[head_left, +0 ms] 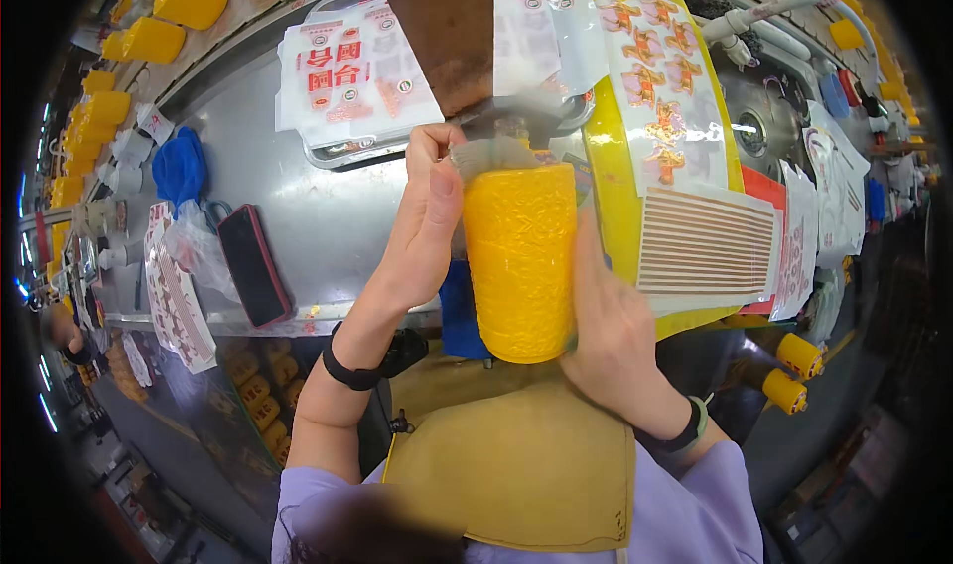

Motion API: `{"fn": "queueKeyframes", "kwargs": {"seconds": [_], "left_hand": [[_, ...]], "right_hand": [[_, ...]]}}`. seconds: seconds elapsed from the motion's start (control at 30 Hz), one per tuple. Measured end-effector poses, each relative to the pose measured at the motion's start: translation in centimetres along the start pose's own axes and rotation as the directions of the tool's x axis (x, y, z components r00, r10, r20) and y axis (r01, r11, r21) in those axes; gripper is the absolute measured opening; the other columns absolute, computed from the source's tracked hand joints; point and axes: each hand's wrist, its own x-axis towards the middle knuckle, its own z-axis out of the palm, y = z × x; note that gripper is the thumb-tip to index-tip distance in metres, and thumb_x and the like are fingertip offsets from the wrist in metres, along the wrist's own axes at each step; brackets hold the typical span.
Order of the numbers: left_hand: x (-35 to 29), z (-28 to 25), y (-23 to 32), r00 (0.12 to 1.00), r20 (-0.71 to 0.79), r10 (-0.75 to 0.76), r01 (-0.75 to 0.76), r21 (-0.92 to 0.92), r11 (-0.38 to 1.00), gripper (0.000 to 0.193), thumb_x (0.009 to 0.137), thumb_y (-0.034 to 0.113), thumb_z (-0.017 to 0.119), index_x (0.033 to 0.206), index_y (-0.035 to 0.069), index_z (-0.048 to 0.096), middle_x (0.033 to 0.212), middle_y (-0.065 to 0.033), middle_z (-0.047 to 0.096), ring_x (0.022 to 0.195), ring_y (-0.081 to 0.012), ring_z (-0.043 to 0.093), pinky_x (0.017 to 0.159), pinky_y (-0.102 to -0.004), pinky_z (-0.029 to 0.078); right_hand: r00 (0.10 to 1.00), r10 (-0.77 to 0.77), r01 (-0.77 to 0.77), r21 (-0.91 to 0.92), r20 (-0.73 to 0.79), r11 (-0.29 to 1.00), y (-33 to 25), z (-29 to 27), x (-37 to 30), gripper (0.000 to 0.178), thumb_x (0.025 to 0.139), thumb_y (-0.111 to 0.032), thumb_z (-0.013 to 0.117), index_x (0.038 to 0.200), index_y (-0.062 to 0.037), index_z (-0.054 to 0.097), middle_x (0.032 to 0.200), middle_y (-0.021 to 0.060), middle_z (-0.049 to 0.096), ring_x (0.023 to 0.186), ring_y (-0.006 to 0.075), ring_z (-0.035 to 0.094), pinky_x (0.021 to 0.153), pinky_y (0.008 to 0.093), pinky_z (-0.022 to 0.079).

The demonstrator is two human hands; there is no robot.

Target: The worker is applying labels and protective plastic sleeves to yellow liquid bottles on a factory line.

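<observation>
A yellow embossed cylindrical jar [521, 266] is in front of me, above the near edge of the metal table, its narrower end toward me. My right hand [615, 336] is closed along the jar's right side, fingers extended against it and partly hidden. At the jar's far left rim, my left hand [430, 211] has its fingers bent and pressed together. Beside those fingertips a greyish, blurred piece [493, 155] lies across the jar's far end; its kind cannot be made out.
Printed transfer sheets [347, 77] lie on a tray at the back left. More decal sheets [650, 77] rest on a yellow mat [620, 157] at right, with a striped sheet [705, 246] nearer. A phone [253, 266] and blue cloth [181, 167] are left; a sink [751, 132] is far right.
</observation>
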Motion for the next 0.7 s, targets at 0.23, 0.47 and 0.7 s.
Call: {"fn": "queueKeyframes", "kwargs": {"seconds": [0.23, 0.47, 0.7], "left_hand": [[0.1, 0.0, 0.0, 0.999, -0.010, -0.044, 0.043, -0.042, 0.998, 0.064, 0.113, 0.049, 0.023, 0.126, -0.004, 0.057, 0.121, -0.0106, 0.035, 0.117, -0.0219, 0.039, 0.111, -0.0334, 0.029], [0.1, 0.0, 0.0, 0.999, -0.022, -0.027, 0.027, 0.011, 1.000, 0.065, 0.113, 0.050, 0.023, 0.128, -0.004, 0.057, 0.121, -0.0099, 0.036, 0.115, -0.0214, 0.039, 0.109, -0.0330, 0.031], [0.1, 0.2, -0.2, 0.998, -0.049, -0.048, 0.046, -0.029, 0.999, 0.063, 0.114, 0.049, 0.023, 0.128, -0.006, 0.051, 0.120, -0.0093, 0.035, 0.111, -0.0198, 0.038, 0.105, -0.0303, 0.031]], "right_hand": [[0.990, -0.142, 0.142, -0.135, 0.009, 0.981, 0.0, -0.4, -0.7, 0.089, 0.067, 0.003, 0.065, 0.149, 0.0200, 0.035, 0.144, 0.0365, 0.053, 0.079, 0.0287, 0.062, 0.066, 0.0347, 0.049], [0.977, 0.123, -0.137, 0.067, 0.176, 0.988, 0.0, -0.6, -0.4, 0.091, 0.067, 0.003, 0.067, 0.150, 0.0198, 0.034, 0.141, 0.0348, 0.056, 0.078, 0.0283, 0.061, 0.065, 0.0348, 0.048], [0.999, 0.009, -0.009, 0.002, 0.039, 1.000, -0.5, -0.6, 0.1, 0.085, 0.071, 0.000, 0.067, 0.148, 0.0183, 0.038, 0.142, 0.0337, 0.056, 0.080, 0.0252, 0.062, 0.069, 0.0321, 0.048]]}}
